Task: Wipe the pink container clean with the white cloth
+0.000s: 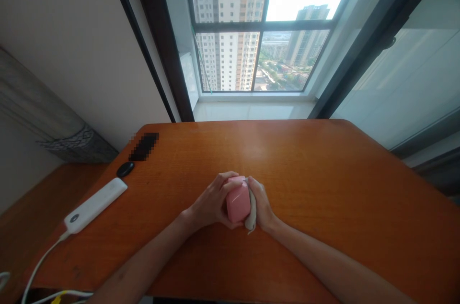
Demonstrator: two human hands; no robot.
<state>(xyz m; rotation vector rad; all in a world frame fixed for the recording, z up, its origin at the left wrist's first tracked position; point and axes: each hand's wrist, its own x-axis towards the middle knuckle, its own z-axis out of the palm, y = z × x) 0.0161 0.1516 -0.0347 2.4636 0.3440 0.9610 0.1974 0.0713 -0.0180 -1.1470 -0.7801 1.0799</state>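
Note:
A small pink box-like object with rounded corners is held over the near middle of the wooden table. My left hand wraps round its left side, with fingers over the top and the thumb below. My right hand is closed round a pale grey cloth, which lies against the right side of the pink object. A bit of the cloth hangs down below the fingers. The right fingertips are partly hidden behind the cloth and the object.
On the table's left side lie a white power strip with a cable, a small black oval object and a pixelated dark item. A window stands beyond the far edge; a curtain hangs at left.

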